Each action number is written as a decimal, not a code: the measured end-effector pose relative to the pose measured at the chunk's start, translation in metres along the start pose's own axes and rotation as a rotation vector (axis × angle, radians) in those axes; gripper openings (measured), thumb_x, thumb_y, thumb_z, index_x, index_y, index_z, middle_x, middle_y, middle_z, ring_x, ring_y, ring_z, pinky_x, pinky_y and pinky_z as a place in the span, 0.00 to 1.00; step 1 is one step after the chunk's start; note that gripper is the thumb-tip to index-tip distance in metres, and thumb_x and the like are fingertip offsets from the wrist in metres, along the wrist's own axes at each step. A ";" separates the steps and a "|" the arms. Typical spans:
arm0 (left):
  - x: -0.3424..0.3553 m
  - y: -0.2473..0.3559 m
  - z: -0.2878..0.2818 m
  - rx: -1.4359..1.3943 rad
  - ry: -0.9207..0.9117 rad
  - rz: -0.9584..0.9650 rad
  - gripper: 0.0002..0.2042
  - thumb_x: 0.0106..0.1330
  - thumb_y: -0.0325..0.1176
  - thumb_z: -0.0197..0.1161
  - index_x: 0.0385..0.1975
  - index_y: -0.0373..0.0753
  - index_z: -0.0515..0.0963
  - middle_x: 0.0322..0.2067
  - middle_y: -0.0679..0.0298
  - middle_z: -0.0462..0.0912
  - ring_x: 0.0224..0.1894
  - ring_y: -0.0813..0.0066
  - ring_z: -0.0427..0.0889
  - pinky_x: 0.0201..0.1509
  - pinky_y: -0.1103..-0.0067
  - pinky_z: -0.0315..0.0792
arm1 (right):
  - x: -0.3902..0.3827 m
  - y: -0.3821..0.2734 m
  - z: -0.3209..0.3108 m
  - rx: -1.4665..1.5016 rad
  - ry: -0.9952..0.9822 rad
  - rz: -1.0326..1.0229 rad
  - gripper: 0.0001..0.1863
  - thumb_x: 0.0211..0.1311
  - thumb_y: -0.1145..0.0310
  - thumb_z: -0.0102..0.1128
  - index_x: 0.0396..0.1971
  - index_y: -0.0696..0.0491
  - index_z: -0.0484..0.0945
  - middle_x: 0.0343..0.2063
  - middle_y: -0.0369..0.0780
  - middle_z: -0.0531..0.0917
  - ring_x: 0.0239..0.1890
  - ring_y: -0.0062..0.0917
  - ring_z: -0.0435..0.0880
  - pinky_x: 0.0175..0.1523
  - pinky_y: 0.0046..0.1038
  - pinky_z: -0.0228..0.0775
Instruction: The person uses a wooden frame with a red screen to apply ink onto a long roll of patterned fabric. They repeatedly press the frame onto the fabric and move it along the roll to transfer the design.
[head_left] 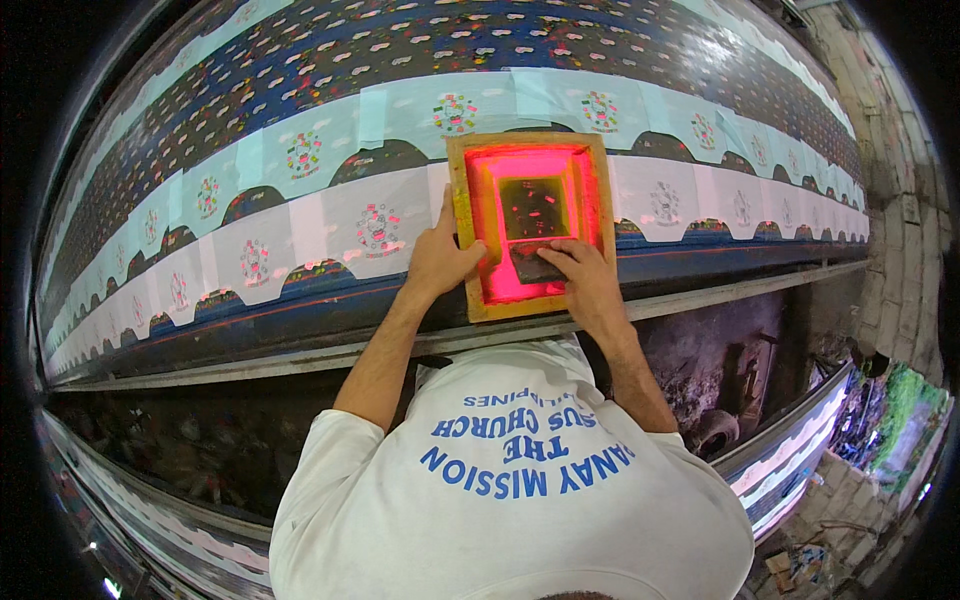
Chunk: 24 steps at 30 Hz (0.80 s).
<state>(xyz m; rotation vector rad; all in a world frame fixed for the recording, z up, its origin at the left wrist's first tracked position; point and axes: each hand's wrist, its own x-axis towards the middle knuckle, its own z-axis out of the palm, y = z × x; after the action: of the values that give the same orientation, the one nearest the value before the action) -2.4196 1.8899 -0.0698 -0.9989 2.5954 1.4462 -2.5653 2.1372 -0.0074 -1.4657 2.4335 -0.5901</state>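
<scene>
A screen printing frame (528, 139) with a wooden rim lies over the near row of white fabric pieces. Bright pink ink coats the inside edges of its mesh, around a darker window with a small pattern. My left hand (440, 258) grips the frame's left side, the thumb on top of the rim and a finger stretched along the outside. Within the frame, my right hand (590, 282) is closed on a dark squeegee (532, 266), which rests on the lower half of the mesh. The fabric directly under the frame is hidden.
White pieces (325, 225) left of the frame carry pink and dark prints; those on the right (690, 195) show dark outlines. Behind runs a row of light-blue printed pieces (410, 105) on a long dark table (400, 45). A ledge (250, 368) borders the near side.
</scene>
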 end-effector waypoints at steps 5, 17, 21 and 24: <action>0.004 -0.006 0.005 -0.071 0.033 0.051 0.58 0.62 0.42 0.74 0.89 0.42 0.42 0.40 0.39 0.93 0.42 0.37 0.94 0.50 0.54 0.88 | 0.001 -0.003 -0.018 0.118 -0.010 0.021 0.31 0.56 0.87 0.61 0.61 0.52 0.87 0.61 0.44 0.85 0.66 0.44 0.82 0.72 0.43 0.76; 0.049 0.155 0.133 -0.019 0.027 0.118 0.58 0.64 0.39 0.74 0.88 0.38 0.40 0.46 0.47 0.95 0.44 0.44 0.95 0.53 0.58 0.89 | -0.045 0.166 -0.105 -0.003 0.083 0.015 0.30 0.52 0.80 0.69 0.59 0.51 0.89 0.57 0.41 0.87 0.63 0.38 0.84 0.72 0.39 0.77; 0.061 0.187 0.174 -0.043 -0.011 0.059 0.58 0.64 0.39 0.75 0.88 0.38 0.40 0.47 0.47 0.95 0.46 0.44 0.95 0.54 0.59 0.89 | -0.063 0.212 -0.123 -0.018 0.075 0.017 0.30 0.53 0.80 0.69 0.60 0.51 0.88 0.58 0.41 0.86 0.64 0.39 0.83 0.72 0.39 0.77; 0.064 0.186 0.191 -0.073 -0.007 0.074 0.57 0.65 0.38 0.75 0.88 0.38 0.40 0.49 0.46 0.94 0.49 0.45 0.95 0.58 0.59 0.87 | -0.069 0.226 -0.129 -0.025 0.057 -0.001 0.30 0.54 0.80 0.69 0.61 0.51 0.87 0.59 0.42 0.86 0.64 0.40 0.82 0.73 0.39 0.77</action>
<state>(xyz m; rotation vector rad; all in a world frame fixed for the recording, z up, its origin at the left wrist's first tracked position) -2.6248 2.0715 -0.0569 -0.9120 2.6194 1.5681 -2.7624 2.3200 0.0037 -1.4793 2.4921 -0.6124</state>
